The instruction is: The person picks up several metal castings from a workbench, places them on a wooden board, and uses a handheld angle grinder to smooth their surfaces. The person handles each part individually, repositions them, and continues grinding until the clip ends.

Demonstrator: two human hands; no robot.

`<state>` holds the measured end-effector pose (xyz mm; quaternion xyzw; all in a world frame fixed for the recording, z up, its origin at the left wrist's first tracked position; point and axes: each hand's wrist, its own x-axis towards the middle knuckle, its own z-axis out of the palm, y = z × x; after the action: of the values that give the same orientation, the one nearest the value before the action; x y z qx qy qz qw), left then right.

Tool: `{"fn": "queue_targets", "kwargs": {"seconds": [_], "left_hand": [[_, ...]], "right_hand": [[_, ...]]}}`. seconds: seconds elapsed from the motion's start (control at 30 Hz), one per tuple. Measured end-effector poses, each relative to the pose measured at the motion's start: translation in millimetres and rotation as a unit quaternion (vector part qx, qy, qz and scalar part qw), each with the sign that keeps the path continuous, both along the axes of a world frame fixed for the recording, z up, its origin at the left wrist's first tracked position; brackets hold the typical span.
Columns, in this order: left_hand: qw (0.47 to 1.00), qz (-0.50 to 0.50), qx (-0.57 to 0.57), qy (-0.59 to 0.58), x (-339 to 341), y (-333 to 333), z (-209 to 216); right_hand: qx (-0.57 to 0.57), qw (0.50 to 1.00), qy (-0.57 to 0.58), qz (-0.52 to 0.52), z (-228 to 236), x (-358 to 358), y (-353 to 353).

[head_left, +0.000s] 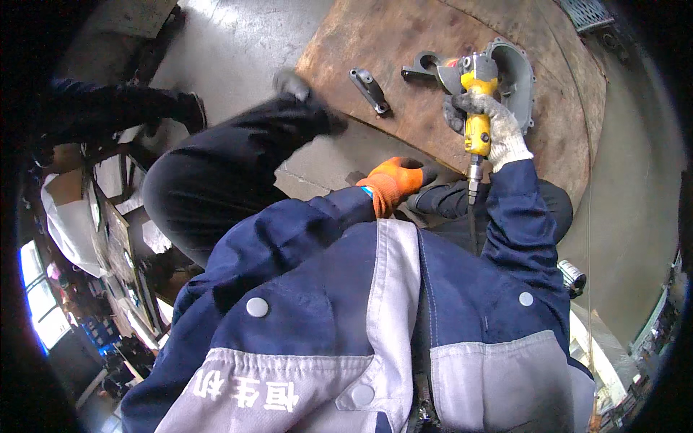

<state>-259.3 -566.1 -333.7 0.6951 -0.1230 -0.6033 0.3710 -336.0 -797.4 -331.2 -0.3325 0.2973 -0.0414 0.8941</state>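
My right hand point(498, 123), in a white knit glove with grey-coated fingers, is wrapped round the yellow body of an angle grinder point(478, 133). A metal fitting and a dark hose run back from it toward me. The grinder's head is above the wooden board, over a grey metal bracket point(426, 66); I cannot tell if the disc touches it. Beside the head lies a grey metal housing point(521, 79), partly hidden by the tool and hand. My left hand point(398, 180), in an orange glove with dark fingers, rests near my folded leg and shoe, fingers loosely stretched and apparently holding nothing.
The worn wooden board point(404, 43) fills the upper right. A small grey metal arm point(369, 92) lies on its left part. My bent knee point(209, 173) is at the left, by the board's near edge. Another person's dark-clad leg point(137, 105) is farther left. A metal grate point(588, 13) is at top right.
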Motion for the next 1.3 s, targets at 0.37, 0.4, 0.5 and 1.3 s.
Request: {"fn": "queue_targets", "kwargs": {"seconds": [0.37,0.4,0.5,1.3], "left_hand": [[0.814,-0.111,0.095,-0.562,129,-26,-95],[0.734,-0.22,0.082,-0.637,148,-42,-101],[0.624,-0.37,-0.001,-0.688,181,-72,-112],[0.934,0.074,0.21,-0.281,135,-21,33]], "right_hand": [[-0.102,0.987,0.118,-0.036,2,-4,7],[-0.068,0.992,0.105,-0.03,2,-4,5],[0.017,0.998,0.04,-0.05,-6,-2,3],[-0.038,0.981,0.187,0.033,-15,19,-8]]}}
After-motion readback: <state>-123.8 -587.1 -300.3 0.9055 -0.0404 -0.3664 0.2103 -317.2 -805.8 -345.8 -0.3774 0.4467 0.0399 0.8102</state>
